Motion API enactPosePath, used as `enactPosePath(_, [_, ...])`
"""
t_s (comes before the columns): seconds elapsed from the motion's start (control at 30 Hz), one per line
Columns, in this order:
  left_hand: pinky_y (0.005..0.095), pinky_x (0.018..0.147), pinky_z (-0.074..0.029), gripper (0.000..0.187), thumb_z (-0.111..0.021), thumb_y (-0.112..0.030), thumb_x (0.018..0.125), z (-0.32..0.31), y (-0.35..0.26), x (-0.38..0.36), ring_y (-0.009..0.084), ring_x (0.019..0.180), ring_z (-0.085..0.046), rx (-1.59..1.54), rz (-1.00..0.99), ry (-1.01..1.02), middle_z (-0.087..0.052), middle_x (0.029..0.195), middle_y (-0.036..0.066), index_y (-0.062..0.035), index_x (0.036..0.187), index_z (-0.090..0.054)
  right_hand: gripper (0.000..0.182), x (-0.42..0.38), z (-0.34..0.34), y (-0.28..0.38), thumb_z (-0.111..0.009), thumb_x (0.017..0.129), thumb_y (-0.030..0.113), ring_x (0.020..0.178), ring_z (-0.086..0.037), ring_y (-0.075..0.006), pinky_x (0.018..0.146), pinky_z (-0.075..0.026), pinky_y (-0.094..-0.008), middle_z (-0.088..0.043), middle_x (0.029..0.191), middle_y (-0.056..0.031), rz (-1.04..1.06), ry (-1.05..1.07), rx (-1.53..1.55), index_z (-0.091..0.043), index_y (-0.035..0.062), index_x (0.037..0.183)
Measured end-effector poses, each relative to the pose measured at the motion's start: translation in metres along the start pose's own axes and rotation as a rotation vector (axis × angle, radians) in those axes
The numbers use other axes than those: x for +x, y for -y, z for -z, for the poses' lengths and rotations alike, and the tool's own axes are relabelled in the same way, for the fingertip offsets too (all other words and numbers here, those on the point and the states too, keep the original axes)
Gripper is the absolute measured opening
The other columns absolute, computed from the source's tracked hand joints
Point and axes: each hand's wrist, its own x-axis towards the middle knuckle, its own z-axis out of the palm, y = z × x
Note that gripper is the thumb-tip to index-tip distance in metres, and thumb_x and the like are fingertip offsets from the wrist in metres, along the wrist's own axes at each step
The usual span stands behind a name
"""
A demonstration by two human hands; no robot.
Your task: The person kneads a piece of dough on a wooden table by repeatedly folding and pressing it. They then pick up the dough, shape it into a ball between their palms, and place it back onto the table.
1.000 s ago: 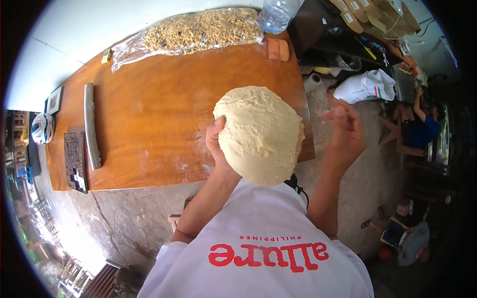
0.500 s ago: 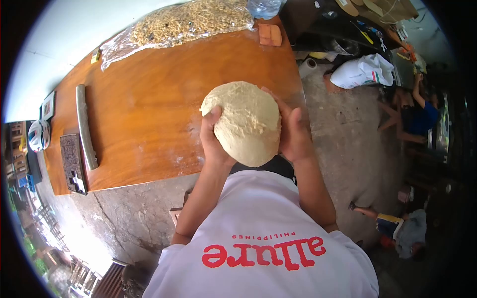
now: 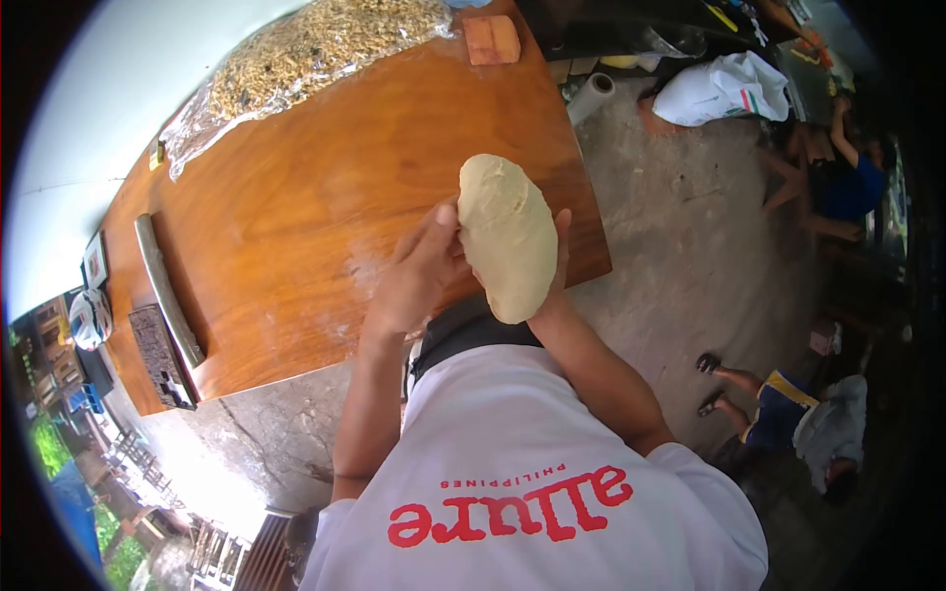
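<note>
**Two hands, one lump of dough, held up over the board**

Both hands were on it, and the dough (image 3: pixel 507 236) was off the wood, held on edge above the near right part of the big wooden board (image 3: pixel 325 197). The left hand (image 3: pixel 419 271) pressed its spread fingers against the dough's left face, thumb up by the top. The right hand (image 3: pixel 560 261) sat mostly hidden behind the lump, just fingertips curling round the far edge, cupping it from below and behind. So a two-sided clasp, neither palm fisted.

Elsewhere, a clear bag of grain mix (image 3: pixel 296 54) lay along the board's far edge, a small wooden block (image 3: pixel 492 39) near the far corner, and a long metal bar (image 3: pixel 168 291) lay at the left end beside a dark carved block (image 3: pixel 163 357).
</note>
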Motion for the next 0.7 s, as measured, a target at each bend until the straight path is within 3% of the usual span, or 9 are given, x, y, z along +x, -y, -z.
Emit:
enactPosePath(0.1, [0.0433,0.11,-0.038,0.062,-0.053,-0.037,0.103,-0.001,-0.008,0.01,0.0294,0.137,-0.043,0.549,0.094,-0.187,-0.039,0.151,0.018,0.0015,0.149,-0.037,0.071,0.013,-0.014,0.03,-0.033,0.102,0.06,0.129,-0.055,-0.0299,0.106,-0.048,-0.0464,-0.05,0.145,-0.0143,-0.077,-0.16,0.005,-0.04,0.0059,0.148])
enactPosePath(0.2, [0.0426,0.111,-0.037,0.059,-0.058,-0.033,0.101,0.011,-0.006,0.006,0.0311,0.137,-0.044,1.744,-0.316,-0.578,-0.041,0.15,0.019,0.0003,0.147,-0.041,0.059,0.03,0.012,0.053,-0.036,0.103,0.045,0.128,-0.055,-0.0286,0.107,-0.047,-0.0457,-0.052,0.143,-0.0144,-0.185,-0.314,0.029,-0.043,0.0037,0.146])
enactPosePath(0.27, [0.0434,0.114,-0.035,0.059,-0.062,-0.028,0.099,0.02,-0.018,-0.001,0.0332,0.139,-0.043,1.247,-0.201,-0.912,-0.039,0.152,0.02,-0.0029,0.148,-0.042,0.056,0.042,0.025,0.059,-0.038,0.102,0.039,0.128,-0.055,-0.0275,0.107,-0.046,-0.0448,-0.053,0.142,-0.014,-0.228,-0.347,-0.007,-0.045,0.0032,0.145])
enactPosePath(0.37, [0.047,0.118,-0.028,0.055,-0.047,-0.032,0.104,0.039,-0.037,-0.027,0.0324,0.14,-0.041,0.726,-0.415,-0.935,-0.037,0.156,0.016,-0.0084,0.153,-0.037,0.052,0.06,0.027,0.051,-0.041,0.101,0.033,0.129,-0.054,-0.0251,0.108,-0.045,-0.042,-0.054,0.142,-0.0128,-0.273,-0.322,-0.107,-0.046,0.0025,0.143])
enactPosePath(0.5, [0.0449,0.118,-0.028,0.055,-0.04,-0.036,0.105,0.027,-0.022,-0.016,0.0323,0.14,-0.042,0.693,-0.711,-1.167,-0.04,0.154,0.018,-0.0065,0.152,-0.038,0.058,0.072,-0.019,-0.006,-0.042,0.102,0.035,0.136,-0.046,-0.0239,0.116,-0.035,-0.037,-0.048,0.148,-0.0128,-0.282,-0.295,-0.322,-0.039,0.0013,0.149])
enactPosePath(0.6, [0.0531,0.112,-0.038,0.066,-0.037,-0.053,0.102,0.042,-0.006,-0.026,0.0378,0.139,-0.041,0.029,-0.291,-0.858,-0.047,0.147,0.022,-0.0061,0.149,-0.041,0.064,0.058,-0.058,-0.045,-0.042,0.104,0.038,0.143,-0.038,-0.0234,0.121,-0.024,-0.0348,-0.04,0.155,-0.0147,-0.309,-0.1,-0.702,-0.028,0.0036,0.156])
enactPosePath(0.63, [0.0464,0.101,-0.047,0.06,-0.04,-0.052,0.101,0.047,-0.005,-0.037,0.0316,0.121,-0.054,-0.123,-0.357,-0.709,-0.057,0.132,0.018,-0.0055,0.138,-0.05,0.068,0.056,-0.075,-0.036,-0.043,0.104,0.039,0.148,-0.028,-0.0228,0.123,-0.014,-0.0342,-0.032,0.16,-0.016,-0.449,0.036,-0.674,-0.018,0.0076,0.159])
enactPosePath(0.67, [0.0398,0.09,-0.057,0.057,-0.042,-0.052,0.101,0.053,0.002,-0.053,0.0254,0.104,-0.066,-0.274,-0.409,-0.555,-0.067,0.116,0.014,-0.0049,0.128,-0.058,0.068,0.057,-0.091,-0.027,-0.043,0.104,0.039,0.148,-0.028,-0.0228,0.123,-0.014,-0.0342,-0.032,0.16,-0.016,-0.447,0.061,-0.684,-0.018,0.0076,0.159])
enactPosePath(0.7, [0.0405,0.091,-0.057,0.052,-0.045,-0.047,0.101,0.058,0.021,-0.062,0.0274,0.106,-0.065,-0.125,-0.477,-0.536,-0.063,0.123,0.015,-0.0065,0.132,-0.056,0.062,0.059,-0.106,-0.018,-0.045,0.104,0.034,0.148,-0.029,-0.0229,0.12,-0.021,-0.0366,-0.034,0.159,-0.0154,-0.543,0.296,-0.93,-0.027,0.0028,0.155])
